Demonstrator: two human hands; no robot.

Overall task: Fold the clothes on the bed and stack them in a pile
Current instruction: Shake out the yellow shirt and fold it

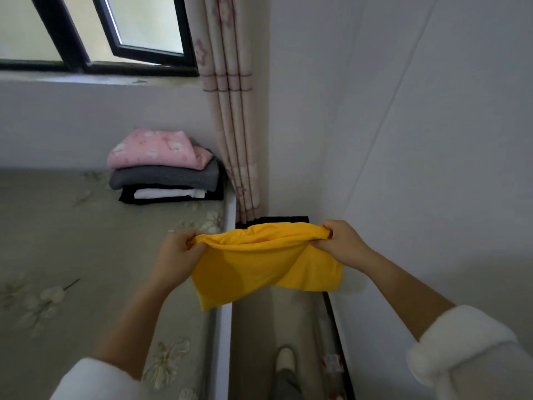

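Observation:
A yellow garment [259, 267] hangs in the air over the bed's right edge, held stretched between both hands. My left hand [178, 252] grips its upper left edge and my right hand [343, 241] grips its upper right edge. At the far corner of the bed [72, 255] stands a pile of folded clothes [164, 168]: a pink flowered piece on top, a grey one under it, then white and black ones at the bottom.
The bed has a grey flowered cover. A narrow floor gap [259, 342] runs between the bed and the white wall on the right, with my foot [285, 359] in it. A curtain [230, 111] hangs in the corner beside the window.

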